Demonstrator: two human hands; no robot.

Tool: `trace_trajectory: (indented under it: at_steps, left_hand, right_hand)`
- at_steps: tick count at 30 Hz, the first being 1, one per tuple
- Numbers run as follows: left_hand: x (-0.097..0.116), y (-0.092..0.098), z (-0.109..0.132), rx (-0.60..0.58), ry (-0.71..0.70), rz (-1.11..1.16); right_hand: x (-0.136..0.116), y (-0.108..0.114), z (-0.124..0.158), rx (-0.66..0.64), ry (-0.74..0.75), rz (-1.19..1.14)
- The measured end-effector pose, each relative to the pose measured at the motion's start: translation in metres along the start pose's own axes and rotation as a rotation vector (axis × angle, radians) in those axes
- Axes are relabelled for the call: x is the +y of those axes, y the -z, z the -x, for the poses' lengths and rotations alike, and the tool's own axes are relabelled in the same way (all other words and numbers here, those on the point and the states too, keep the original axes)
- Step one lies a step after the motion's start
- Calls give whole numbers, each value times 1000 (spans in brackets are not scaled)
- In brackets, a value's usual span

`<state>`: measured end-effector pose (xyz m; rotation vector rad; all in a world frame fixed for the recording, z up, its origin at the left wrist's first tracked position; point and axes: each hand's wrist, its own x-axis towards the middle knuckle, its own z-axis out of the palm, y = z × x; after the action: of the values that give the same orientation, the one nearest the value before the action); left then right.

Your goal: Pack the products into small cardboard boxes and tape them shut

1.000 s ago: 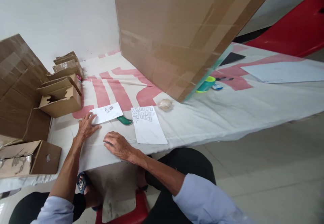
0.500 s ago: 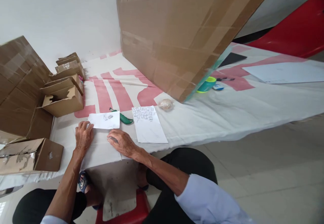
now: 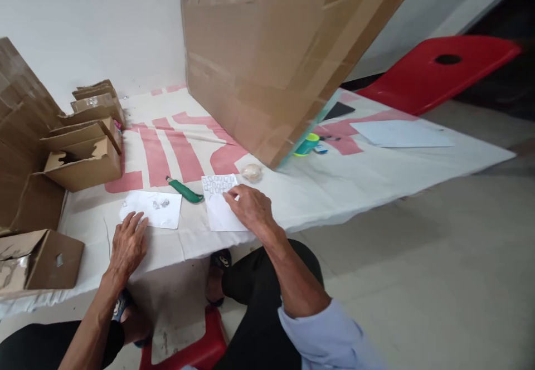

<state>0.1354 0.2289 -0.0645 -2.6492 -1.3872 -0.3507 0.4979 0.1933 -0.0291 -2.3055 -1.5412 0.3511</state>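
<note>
Though blurry, right hand (image 3: 251, 209) onto sheet (image 3: 217, 215)

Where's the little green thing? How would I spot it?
Find the big cardboard sheet leaning over the white cloth with red shapes. In front lie the left paper and the right paper; the green-handled tool lies between them, long and thin, unlike the round green cup.

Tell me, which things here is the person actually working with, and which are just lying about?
In use:
right hand on the sheet of small squares
left hand by the paper with tiny pieces

Lying about:
green-handled tool
open cardboard boxes
big cardboard sheet
green cup
red plastic seat
</note>
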Motion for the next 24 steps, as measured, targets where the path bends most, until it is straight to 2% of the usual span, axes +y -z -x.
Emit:
trace_trajectory:
  at_steps: [5, 9, 17, 24]
  left_hand:
    - [13, -16, 3, 12, -49, 93]
    - [13, -22, 4, 22, -45, 103]
    - [14, -22, 5, 26, -21, 151]
    - [16, -20, 12, 24, -35, 157]
  right_hand:
    - [31, 19, -10, -210, -242, 180]
    - [32, 17, -12, -308, -246, 198]
    - [31, -4, -17, -264, -252, 116]
    - [33, -12, -14, -214, -251, 41]
